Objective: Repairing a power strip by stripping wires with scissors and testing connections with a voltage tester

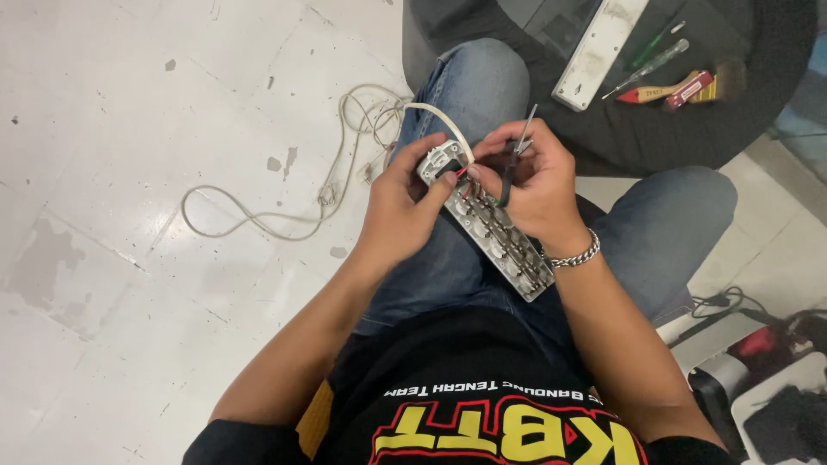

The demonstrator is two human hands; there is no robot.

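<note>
Opened power strip (498, 234) rests on the person's lap across the jeans, internals facing up, running diagonally from between the hands down toward the right wrist. Landmark for everything below = this strip.

Left hand (398, 207): grips the strip's upper end, fingers wrapped round the end cap, thumb pressed on top beside the wires.

Right hand (536, 185): sits on the upper right side of the strip, fingers pinched around a thin dark-handled tool (515, 159), looks like a small screwdriver. Shaft sticks up and away from the strip; can't tell where the tip lands, hidden behind the fingers. Metal chain bracelet (575, 256) on that wrist, touching the strip's right edge.

White cable (444, 120) arcs out of the strip's upper end, between the hands, then runs off left to a loose coil (284, 202) on the white tiled floor (129, 129), well left of the strip. Short red and black wires show at the entry point, just under the left thumb.

Up and right of the strip, well apart: a dark round seat (741, 129) carrying a second long white strip cover (599, 47), a clear-handled tester screwdriver (650, 67) and a red-and-yellow handled tool (668, 90).

Lower right of the strip: black cords and plugs (732, 306) on the floor.
</note>
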